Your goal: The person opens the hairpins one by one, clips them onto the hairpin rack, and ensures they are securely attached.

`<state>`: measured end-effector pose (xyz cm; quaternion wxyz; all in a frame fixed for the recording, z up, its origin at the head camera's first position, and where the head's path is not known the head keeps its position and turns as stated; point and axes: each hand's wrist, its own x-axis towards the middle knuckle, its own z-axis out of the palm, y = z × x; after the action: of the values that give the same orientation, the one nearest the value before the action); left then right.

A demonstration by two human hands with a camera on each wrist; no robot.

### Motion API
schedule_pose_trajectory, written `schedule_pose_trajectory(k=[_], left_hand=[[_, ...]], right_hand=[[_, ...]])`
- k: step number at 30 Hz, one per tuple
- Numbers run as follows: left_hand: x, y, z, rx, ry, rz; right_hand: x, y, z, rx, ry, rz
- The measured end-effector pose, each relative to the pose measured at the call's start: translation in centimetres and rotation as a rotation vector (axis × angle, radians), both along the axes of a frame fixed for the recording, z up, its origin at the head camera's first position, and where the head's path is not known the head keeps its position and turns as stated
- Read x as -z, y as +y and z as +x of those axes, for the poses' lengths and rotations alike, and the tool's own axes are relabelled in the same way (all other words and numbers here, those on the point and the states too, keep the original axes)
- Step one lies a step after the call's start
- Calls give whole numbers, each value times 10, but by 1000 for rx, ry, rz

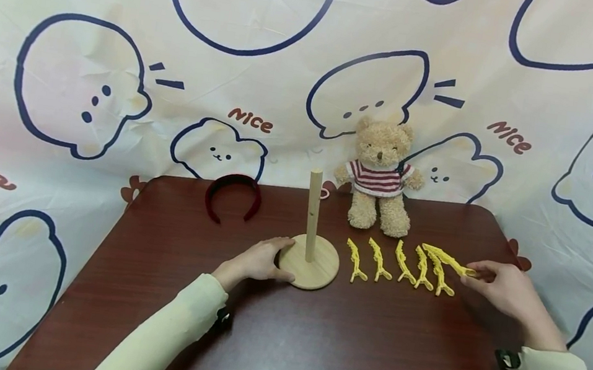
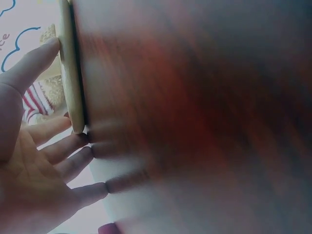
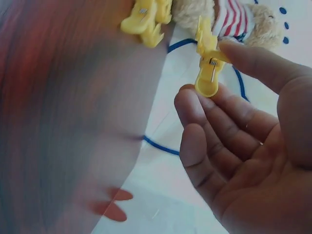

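My left hand [image 1: 260, 258] holds the left rim of a wooden stand [image 1: 321, 269], a round base with an upright post. In the left wrist view, the thumb and fingers touch the edge of the base [image 2: 73, 78], the fingers fairly straight. My right hand [image 1: 502, 290] pinches the forked end of a long yellow spring clip [image 1: 447, 259] between thumb and fingers. The right wrist view shows that clip [image 3: 207, 73] end-on with its metal spring. Several similar yellow clips [image 1: 378, 259] lie in a row between the stand and my right hand.
A teddy bear [image 1: 379, 177] in a striped shirt sits at the back of the dark wooden table [image 1: 308, 349], behind the clips. A dark red headband [image 1: 233, 192] lies back left. Patterned cloth [image 1: 263, 93] hangs behind the table.
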<state>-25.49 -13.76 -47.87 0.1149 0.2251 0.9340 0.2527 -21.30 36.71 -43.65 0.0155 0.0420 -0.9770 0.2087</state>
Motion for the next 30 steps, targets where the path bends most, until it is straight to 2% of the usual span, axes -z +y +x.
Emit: schedule_pose_trajectory(k=[10, 16, 30], left_hand=[[0, 0, -2, -16, 7, 0], [1, 0, -2, -11, 8, -1], [0, 1, -1, -26, -3, -18]], right_hand=[[-7, -31, 0, -97, 13, -64], [-4, -48, -4, -136, -7, -100], [5, -87, -11, -240, 19, -142]])
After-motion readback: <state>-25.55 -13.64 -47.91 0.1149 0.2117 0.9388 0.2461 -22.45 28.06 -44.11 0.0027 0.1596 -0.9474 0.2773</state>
